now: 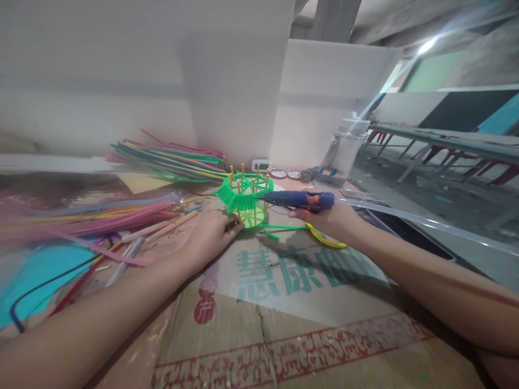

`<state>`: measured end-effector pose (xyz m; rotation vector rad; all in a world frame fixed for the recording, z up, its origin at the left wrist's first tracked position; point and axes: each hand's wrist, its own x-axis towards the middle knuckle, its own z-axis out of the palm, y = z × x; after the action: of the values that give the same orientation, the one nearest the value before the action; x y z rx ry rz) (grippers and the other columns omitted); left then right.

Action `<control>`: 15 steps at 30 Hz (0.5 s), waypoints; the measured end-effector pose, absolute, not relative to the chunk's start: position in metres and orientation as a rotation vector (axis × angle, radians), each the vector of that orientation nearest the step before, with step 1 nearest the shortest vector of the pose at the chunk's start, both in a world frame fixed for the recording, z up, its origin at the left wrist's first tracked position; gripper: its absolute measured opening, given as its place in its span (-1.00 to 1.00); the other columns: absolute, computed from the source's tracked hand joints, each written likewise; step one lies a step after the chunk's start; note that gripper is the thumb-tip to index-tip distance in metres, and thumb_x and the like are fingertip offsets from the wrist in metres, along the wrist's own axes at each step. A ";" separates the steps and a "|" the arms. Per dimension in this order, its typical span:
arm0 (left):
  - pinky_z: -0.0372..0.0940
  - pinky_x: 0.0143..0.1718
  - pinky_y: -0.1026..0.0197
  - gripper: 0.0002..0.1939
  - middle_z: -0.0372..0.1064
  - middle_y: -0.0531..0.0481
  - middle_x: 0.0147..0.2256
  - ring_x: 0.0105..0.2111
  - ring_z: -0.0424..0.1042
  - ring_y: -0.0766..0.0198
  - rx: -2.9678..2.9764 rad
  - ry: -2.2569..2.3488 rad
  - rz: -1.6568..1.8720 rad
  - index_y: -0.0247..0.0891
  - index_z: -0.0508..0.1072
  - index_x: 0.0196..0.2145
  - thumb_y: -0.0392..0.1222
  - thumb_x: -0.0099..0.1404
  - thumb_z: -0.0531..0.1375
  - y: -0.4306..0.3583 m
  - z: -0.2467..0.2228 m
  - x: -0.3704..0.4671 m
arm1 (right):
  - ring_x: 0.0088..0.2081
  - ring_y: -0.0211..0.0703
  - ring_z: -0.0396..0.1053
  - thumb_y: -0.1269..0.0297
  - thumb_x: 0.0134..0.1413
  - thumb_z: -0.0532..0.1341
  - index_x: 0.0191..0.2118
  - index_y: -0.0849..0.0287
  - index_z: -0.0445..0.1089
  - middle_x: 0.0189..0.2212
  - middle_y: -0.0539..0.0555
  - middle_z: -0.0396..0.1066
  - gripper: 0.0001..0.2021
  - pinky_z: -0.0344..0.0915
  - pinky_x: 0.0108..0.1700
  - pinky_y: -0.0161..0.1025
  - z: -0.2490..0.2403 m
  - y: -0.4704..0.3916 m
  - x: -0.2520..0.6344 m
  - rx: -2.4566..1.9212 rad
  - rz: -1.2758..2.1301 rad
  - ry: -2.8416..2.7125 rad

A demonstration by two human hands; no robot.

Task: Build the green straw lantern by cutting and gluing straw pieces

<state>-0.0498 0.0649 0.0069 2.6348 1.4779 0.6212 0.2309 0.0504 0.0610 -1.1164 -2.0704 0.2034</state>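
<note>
A small round structure point(245, 200) of green fuzzy stems and upright wooden sticks stands near the middle, on a light green disc base. At its lower left, my left hand point(214, 229) has its fingers closed on the edge of the base. My right hand point(320, 219) is wrapped round a blue glue gun point(298, 200) with a clear glue stick out of its back. The gun's nozzle meets the green stems on the structure's right side. Loose green stem pieces point(284, 228) and a yellow-handled tool point(330, 243) lie below the gun.
Bundles of coloured stems point(174, 159) lie at the back left, with more stems point(133, 216) nearer. A blue sheet point(48, 270) is at the left. A clear plastic bottle point(344, 151) and a dark flat object point(413, 232) are at the right. Printed cardboard point(243, 335) covers the front.
</note>
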 end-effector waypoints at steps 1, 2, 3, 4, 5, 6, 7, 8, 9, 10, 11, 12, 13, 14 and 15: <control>0.21 -0.28 0.16 -0.72 0.59 -0.14 -0.28 -0.28 0.51 0.09 2.631 1.469 0.624 -0.32 0.60 -0.26 -0.16 0.41 0.11 0.065 0.007 -0.050 | -0.19 0.05 0.55 0.12 0.05 0.36 -0.07 -0.04 0.54 -0.28 0.01 0.60 -0.71 0.49 -0.10 -0.06 0.062 0.050 0.230 -1.119 0.202 -2.075; 0.22 -0.28 0.16 -0.72 0.59 -0.14 -0.27 -0.28 0.51 0.09 2.628 1.460 0.628 -0.32 0.60 -0.26 -0.16 0.40 0.11 0.066 0.006 -0.050 | -0.18 0.06 0.54 0.12 0.06 0.35 -0.05 -0.05 0.53 -0.27 0.02 0.60 -0.70 0.49 -0.09 -0.05 0.063 0.049 0.229 -1.123 0.200 -2.081; 0.22 -0.28 0.16 -0.72 0.59 -0.14 -0.27 -0.28 0.51 0.09 2.628 1.452 0.634 -0.32 0.60 -0.26 -0.16 0.40 0.11 0.066 0.006 -0.050 | -0.18 0.06 0.54 0.12 0.07 0.35 -0.03 -0.04 0.53 -0.26 0.03 0.60 -0.69 0.48 -0.08 -0.04 0.064 0.048 0.229 -1.128 0.200 -2.086; 0.22 -0.28 0.16 -0.73 0.59 -0.13 -0.27 -0.27 0.51 0.08 2.629 1.445 0.639 -0.31 0.60 -0.26 -0.16 0.40 0.12 0.066 0.005 -0.050 | -0.16 0.08 0.54 0.11 0.07 0.34 -0.02 -0.04 0.52 -0.24 0.04 0.59 -0.67 0.48 -0.07 -0.03 0.066 0.048 0.228 -1.132 0.199 -2.093; 0.22 -0.29 0.15 -0.73 0.59 -0.12 -0.28 -0.27 0.51 0.08 2.630 1.442 0.646 -0.30 0.60 -0.26 -0.16 0.40 0.12 0.066 0.005 -0.051 | -0.14 0.10 0.53 0.11 0.08 0.34 0.00 -0.04 0.52 -0.21 0.05 0.59 -0.66 0.48 -0.05 -0.01 0.067 0.047 0.228 -1.136 0.199 -2.099; 0.22 -0.29 0.15 -0.74 0.59 -0.12 -0.28 -0.28 0.51 0.08 2.631 1.441 0.651 -0.30 0.60 -0.27 -0.16 0.39 0.12 0.066 0.004 -0.051 | -0.13 0.11 0.53 0.09 0.08 0.34 0.00 -0.04 0.51 -0.19 0.06 0.58 -0.65 0.47 -0.04 0.01 0.067 0.047 0.228 -1.141 0.196 -2.098; 0.22 -0.29 0.15 -0.74 0.59 -0.12 -0.28 -0.28 0.51 0.08 2.631 1.442 0.654 -0.29 0.60 -0.27 -0.16 0.39 0.12 0.066 0.004 -0.051 | -0.12 0.13 0.52 0.08 0.09 0.33 0.01 -0.04 0.51 -0.18 0.07 0.58 -0.65 0.46 -0.04 0.03 0.068 0.046 0.228 -1.147 0.192 -2.099; 0.22 -0.29 0.15 -0.74 0.59 -0.11 -0.29 -0.28 0.51 0.08 2.630 1.444 0.655 -0.29 0.60 -0.27 -0.16 0.39 0.12 0.066 0.004 -0.051 | -0.11 0.14 0.52 0.06 0.10 0.32 0.00 -0.04 0.52 -0.17 0.08 0.58 -0.66 0.46 -0.03 0.05 0.068 0.046 0.228 -1.157 0.188 -2.097; 0.22 -0.29 0.15 -0.74 0.59 -0.12 -0.28 -0.28 0.51 0.08 2.627 1.446 0.654 -0.29 0.60 -0.26 -0.16 0.39 0.13 0.066 0.004 -0.052 | -0.11 0.15 0.51 0.05 0.10 0.31 -0.01 -0.04 0.52 -0.18 0.09 0.57 -0.66 0.46 -0.03 0.07 0.068 0.046 0.228 -1.168 0.186 -2.095; 0.22 -0.29 0.15 -0.74 0.59 -0.12 -0.28 -0.27 0.52 0.07 2.623 1.449 0.653 -0.29 0.60 -0.26 -0.16 0.39 0.13 0.066 0.004 -0.051 | -0.11 0.16 0.51 0.05 0.10 0.31 -0.02 -0.03 0.53 -0.19 0.09 0.57 -0.67 0.45 -0.03 0.08 0.067 0.047 0.229 -1.180 0.183 -2.090; 0.22 -0.28 0.15 -0.74 0.59 -0.13 -0.27 -0.26 0.52 0.07 2.622 1.450 0.652 -0.30 0.60 -0.25 -0.16 0.39 0.13 0.067 0.004 -0.051 | -0.11 0.17 0.51 0.04 0.09 0.32 -0.04 -0.02 0.53 -0.21 0.10 0.57 -0.68 0.45 -0.03 0.08 0.067 0.047 0.229 -1.191 0.180 -2.083; 0.22 -0.27 0.15 -0.74 0.59 -0.14 -0.27 -0.26 0.52 0.06 2.623 1.450 0.649 -0.31 0.60 -0.25 -0.16 0.39 0.12 0.067 0.004 -0.051 | -0.11 0.17 0.50 0.04 0.09 0.32 -0.05 -0.01 0.53 -0.22 0.10 0.57 -0.68 0.45 -0.03 0.08 0.066 0.047 0.229 -1.201 0.178 -2.079; 0.23 -0.27 0.14 -0.73 0.59 -0.15 -0.27 -0.25 0.51 0.06 2.627 1.450 0.648 -0.31 0.60 -0.26 -0.16 0.39 0.12 0.067 0.004 -0.051 | -0.10 0.18 0.50 0.04 0.08 0.33 -0.07 0.01 0.54 -0.23 0.10 0.57 -0.68 0.44 -0.03 0.07 0.066 0.048 0.229 -1.213 0.177 -2.077; 0.23 -0.27 0.14 -0.73 0.59 -0.15 -0.27 -0.25 0.51 0.05 2.631 1.449 0.649 -0.31 0.60 -0.26 -0.15 0.39 0.12 0.067 0.004 -0.051 | -0.10 0.18 0.49 0.04 0.07 0.33 -0.09 0.03 0.54 -0.24 0.11 0.57 -0.69 0.44 -0.04 0.06 0.065 0.048 0.230 -1.226 0.174 -2.075; 0.23 -0.26 0.14 -0.72 0.59 -0.15 -0.27 -0.26 0.51 0.05 2.634 1.448 0.650 -0.31 0.60 -0.26 -0.15 0.40 0.12 0.067 0.004 -0.051 | -0.11 0.16 0.50 0.04 0.07 0.33 -0.11 0.04 0.54 -0.25 0.11 0.57 -0.70 0.44 -0.05 0.05 0.065 0.048 0.230 -1.238 0.173 -2.079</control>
<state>-0.0508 0.0670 0.0039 2.6336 1.4482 0.6500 0.2297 0.0481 0.0653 -1.2384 -2.0789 0.1730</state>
